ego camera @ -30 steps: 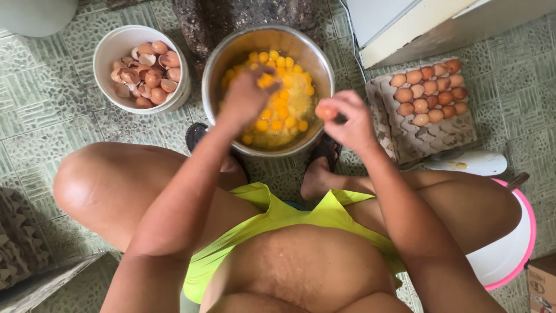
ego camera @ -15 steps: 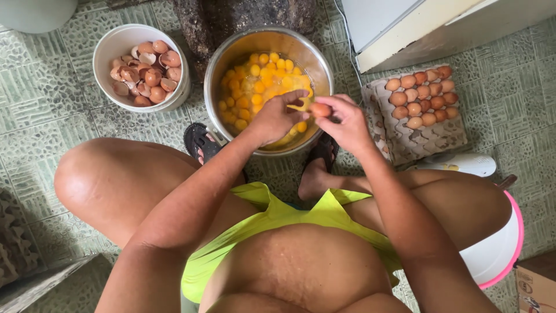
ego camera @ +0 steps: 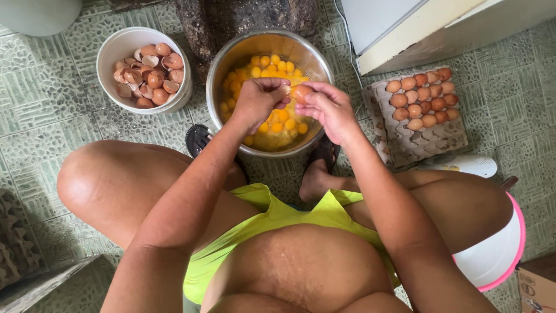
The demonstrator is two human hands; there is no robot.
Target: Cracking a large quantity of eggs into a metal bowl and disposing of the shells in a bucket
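Two hands hold one brown egg over a bowl of yolks.

Largest, the steel bowl [ego camera: 315, 58] of yolks sits on the tiled floor at twelve o'clock; a white tub [ego camera: 110, 55] of shells lies at ten, an egg tray [ego camera: 425, 142] at two. Over the bowl, left hand [ego camera: 258, 103] and right hand [ego camera: 331, 109] meet, each grip pinching the egg [ego camera: 301, 93].

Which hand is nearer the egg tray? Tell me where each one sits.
Right. The right hand holds an egg over the steel bowl, on the side toward the egg tray. The left hand grips the same egg, farther from it.
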